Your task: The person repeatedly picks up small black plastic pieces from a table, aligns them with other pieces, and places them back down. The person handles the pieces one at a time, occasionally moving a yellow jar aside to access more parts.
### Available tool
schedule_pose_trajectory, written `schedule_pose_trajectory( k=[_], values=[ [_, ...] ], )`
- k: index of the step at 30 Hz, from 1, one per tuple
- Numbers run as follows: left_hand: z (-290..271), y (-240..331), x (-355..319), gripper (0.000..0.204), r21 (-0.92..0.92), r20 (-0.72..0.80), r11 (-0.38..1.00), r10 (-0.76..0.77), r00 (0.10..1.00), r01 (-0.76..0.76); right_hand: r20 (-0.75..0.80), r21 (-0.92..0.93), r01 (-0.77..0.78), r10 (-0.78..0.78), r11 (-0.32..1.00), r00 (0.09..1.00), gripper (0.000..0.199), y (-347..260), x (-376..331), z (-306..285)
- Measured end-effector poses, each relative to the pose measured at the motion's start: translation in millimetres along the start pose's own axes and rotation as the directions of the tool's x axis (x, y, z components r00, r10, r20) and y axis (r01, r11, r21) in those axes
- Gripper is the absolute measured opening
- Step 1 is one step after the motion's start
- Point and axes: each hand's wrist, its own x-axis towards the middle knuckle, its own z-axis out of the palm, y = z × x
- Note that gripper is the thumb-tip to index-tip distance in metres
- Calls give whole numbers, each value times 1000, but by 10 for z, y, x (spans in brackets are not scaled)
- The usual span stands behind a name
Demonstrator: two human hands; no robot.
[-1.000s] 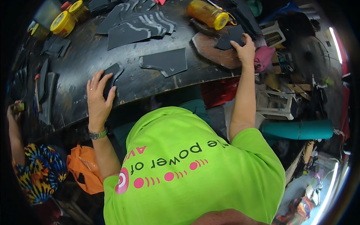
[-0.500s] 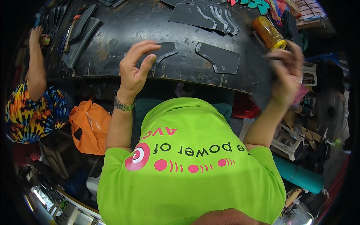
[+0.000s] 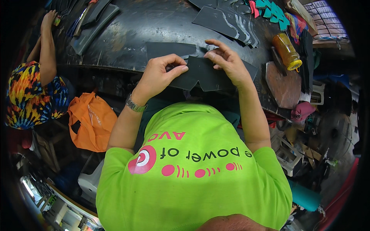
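Between my hands is a black sheet piece (image 3: 199,73) with a V-shaped notch in its near edge, held by the table's front edge. My left hand (image 3: 163,73) pinches its upper left corner between thumb and fingers. On the far right side of the piece, my right hand (image 3: 229,65) grips the edge with bent fingers, one finger lifted away. Behind it lies a flat black piece (image 3: 169,50) with a pale smeared edge. A second flat black piece (image 3: 249,70) is partly hidden by my right hand.
Farther back lie dark panels with pale curved streaks (image 3: 221,23) and teal cut pieces (image 3: 274,14). At right are an amber jar with a yellow lid (image 3: 287,50) and a brown board (image 3: 283,86). A co-worker's arm (image 3: 47,57) reaches over the table at far left.
My right hand has come from beside the jar to the middle, and my left hand has moved right and nearer. The black notched piece is now between both hands; the brown board has come into sight.
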Motion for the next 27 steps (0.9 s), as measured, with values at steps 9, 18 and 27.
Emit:
schedule_pose_trajectory(
  k=[9, 18, 27],
  values=[
    [127, 46, 156, 19, 61, -94, 994, 91, 991, -85, -1, -138, 225, -227, 965, 974, 46, -85, 2, -41],
    [112, -28, 202, 27, 174, -98, 985, 26, 995, -8, -170, -267, 128, -178, 955, 969, 34, 45, 257, -6],
    [145, -65, 172, 17, 263, -77, 959, 126, 989, -101, -102, -445, 244, -320, 861, 942, 29, 70, 251, 46]
  ],
)
